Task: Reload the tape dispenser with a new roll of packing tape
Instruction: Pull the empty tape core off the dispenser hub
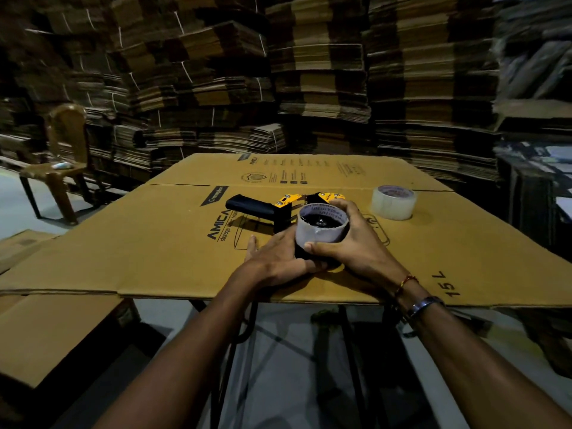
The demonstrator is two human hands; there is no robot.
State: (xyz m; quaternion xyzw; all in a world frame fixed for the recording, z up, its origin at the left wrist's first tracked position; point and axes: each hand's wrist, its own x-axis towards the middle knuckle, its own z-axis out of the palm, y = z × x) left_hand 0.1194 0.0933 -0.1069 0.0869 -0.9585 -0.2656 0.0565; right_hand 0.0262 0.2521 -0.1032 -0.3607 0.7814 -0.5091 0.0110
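A black and yellow tape dispenser (272,207) lies on its side on a flattened cardboard sheet (154,243), its black handle pointing left. A thin, nearly spent tape roll (320,232) sits on the dispenser's black hub, its printed core showing. My right hand (349,246) wraps around that roll, thumb at its front and fingers over its right side. My left hand (278,258) presses on the dispenser's lower part beside the roll, fingers spread. A full clear tape roll (393,202) stands apart, to the right on the cardboard.
The cardboard sheet lies over a metal-legged table. Tall stacks of flattened cartons (309,72) wall in the back and sides. A brown plastic chair (62,162) stands at the left. More flat cardboard (52,332) lies low on the left.
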